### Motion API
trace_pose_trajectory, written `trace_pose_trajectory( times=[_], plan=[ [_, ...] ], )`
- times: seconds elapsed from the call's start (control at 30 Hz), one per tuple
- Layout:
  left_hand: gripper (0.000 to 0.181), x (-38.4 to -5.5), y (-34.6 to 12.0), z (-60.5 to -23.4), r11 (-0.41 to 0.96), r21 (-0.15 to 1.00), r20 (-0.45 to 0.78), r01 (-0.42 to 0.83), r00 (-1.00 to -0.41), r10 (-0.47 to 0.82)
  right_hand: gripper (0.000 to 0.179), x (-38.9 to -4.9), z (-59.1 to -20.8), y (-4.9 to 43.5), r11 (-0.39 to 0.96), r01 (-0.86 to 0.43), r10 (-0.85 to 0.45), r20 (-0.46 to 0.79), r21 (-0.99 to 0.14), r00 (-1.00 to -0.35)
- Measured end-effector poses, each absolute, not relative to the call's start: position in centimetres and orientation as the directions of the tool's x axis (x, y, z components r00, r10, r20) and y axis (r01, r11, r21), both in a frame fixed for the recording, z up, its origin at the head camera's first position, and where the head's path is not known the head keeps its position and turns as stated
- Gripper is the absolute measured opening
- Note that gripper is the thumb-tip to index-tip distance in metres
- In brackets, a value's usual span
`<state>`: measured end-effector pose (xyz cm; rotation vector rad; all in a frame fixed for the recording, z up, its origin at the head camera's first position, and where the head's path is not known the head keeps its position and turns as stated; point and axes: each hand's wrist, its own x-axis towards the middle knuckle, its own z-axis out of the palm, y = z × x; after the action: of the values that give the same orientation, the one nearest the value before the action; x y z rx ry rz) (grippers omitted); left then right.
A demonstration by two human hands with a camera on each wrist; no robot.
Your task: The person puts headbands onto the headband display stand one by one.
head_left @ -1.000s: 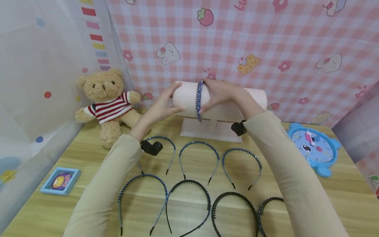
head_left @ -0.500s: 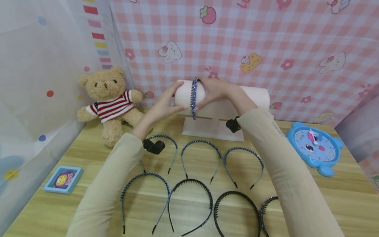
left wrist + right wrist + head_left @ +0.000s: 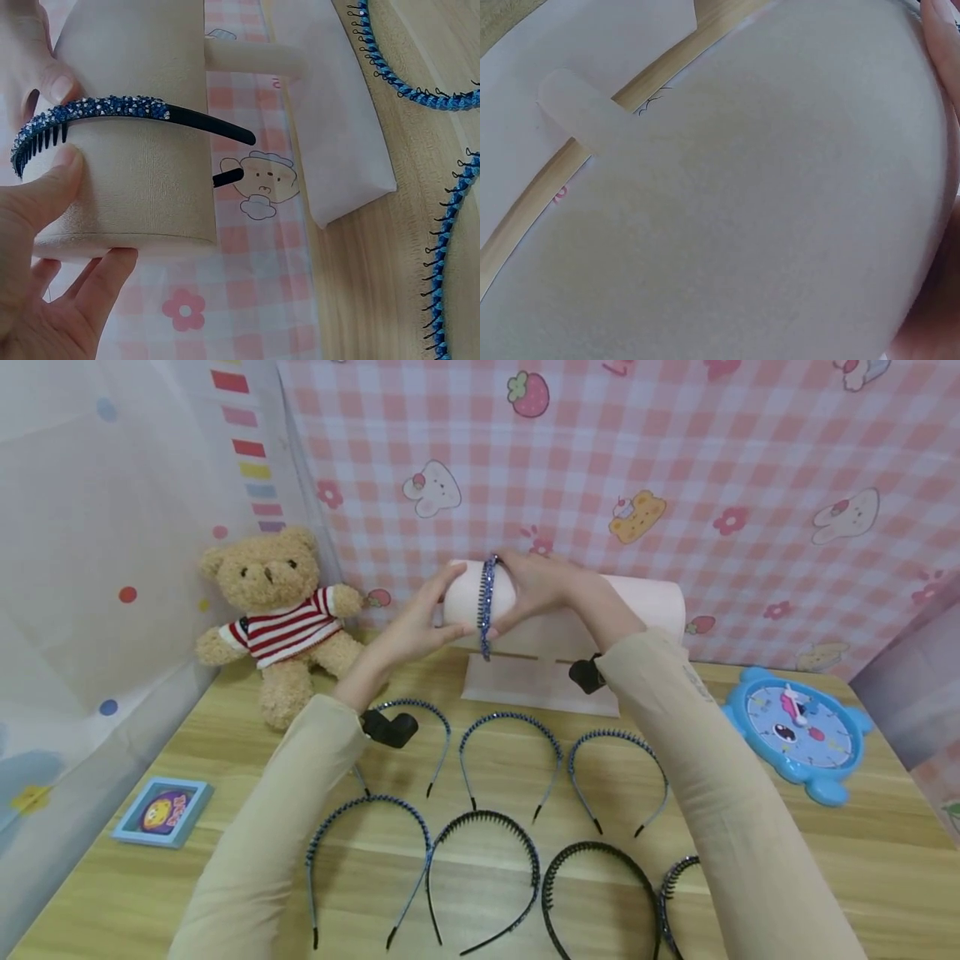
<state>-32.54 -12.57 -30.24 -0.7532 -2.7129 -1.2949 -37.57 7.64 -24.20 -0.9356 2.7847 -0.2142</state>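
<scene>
A headband with blue sparkling stones and black teeth (image 3: pixel 486 606) straddles a pale padded roll (image 3: pixel 142 187) near its left end. My left hand (image 3: pixel 420 622) grips that end, thumb on the front and fingers on the end face in the left wrist view. With thumb and fingers, my right hand (image 3: pixel 543 587) holds the headband from its right side, thumb low and fingers near the top. Both dark tips of the headband stick out past the roll in the left wrist view. The roll fills most of the right wrist view, where little of the right hand shows.
The roll stands on a white base (image 3: pixel 540 685). In front lie several headbands, blue ones such as this headband (image 3: pixel 510 718) and a black headband (image 3: pixel 592 847). A teddy bear (image 3: pixel 277 627), blue picture frame (image 3: pixel 163 814) and blue clock (image 3: pixel 798 727) stand around.
The headband has slid left along the roll, toward its end, together with my right hand. My left hand has kept its place on the roll's end. The camera view has shifted slightly.
</scene>
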Motion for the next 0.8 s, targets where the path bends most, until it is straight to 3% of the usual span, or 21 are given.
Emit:
trace_pose_trajectory(
  times=[0.23,0.5,0.6,0.7,0.8],
  plan=[
    [0.082,-32.6,-12.4,-30.2,0.528,0.728,0.225,0.437,-0.880,0.419,0.122,-36.9,-24.0,8.8,0.757,-0.610,-0.642,-0.090,-0.235,-0.761],
    [0.082,-32.9,-13.0,-30.3,0.524,0.748,0.207,0.406,-0.894,0.398,0.106,-34.1,-23.3,11.9,0.734,-0.619,-0.633,0.050,-0.279,-0.773],
    [0.081,-33.1,-13.2,-30.3,0.519,0.752,0.208,0.406,-0.894,0.398,0.086,-32.3,-23.8,13.8,0.707,-0.654,-0.625,0.197,-0.268,-0.756],
    [0.081,-33.1,-13.4,-30.4,0.517,0.755,0.211,0.404,-0.896,0.392,0.057,-30.5,-24.6,15.7,0.633,-0.729,-0.608,0.415,-0.261,-0.677],
    [0.081,-33.2,-13.6,-30.4,0.512,0.760,0.213,0.401,-0.897,0.387,0.032,-28.7,-25.6,17.6,0.566,-0.756,-0.615,0.443,-0.328,-0.652]
  ],
)
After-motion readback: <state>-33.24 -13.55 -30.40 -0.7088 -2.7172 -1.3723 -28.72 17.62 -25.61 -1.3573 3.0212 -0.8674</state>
